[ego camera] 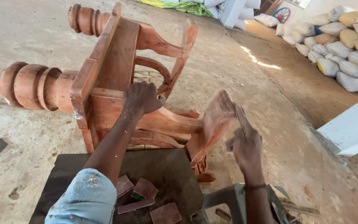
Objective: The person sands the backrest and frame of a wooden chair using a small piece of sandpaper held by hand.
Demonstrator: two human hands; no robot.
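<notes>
Left hand (141,97) grip closed on overturned wooden chair (117,83); right hand (245,145) grip pinches sandpaper (240,118). Dark surface (166,170) below both grips, on concrete floor (228,70). Stacked sacks (340,45) far right.

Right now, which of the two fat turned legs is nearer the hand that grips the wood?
The lower, bigger-looking leg, at the picture's left. The left hand grips the frame beside it; the other leg sticks out higher up.

head camera, looking down, close over chair (117,83)
</notes>
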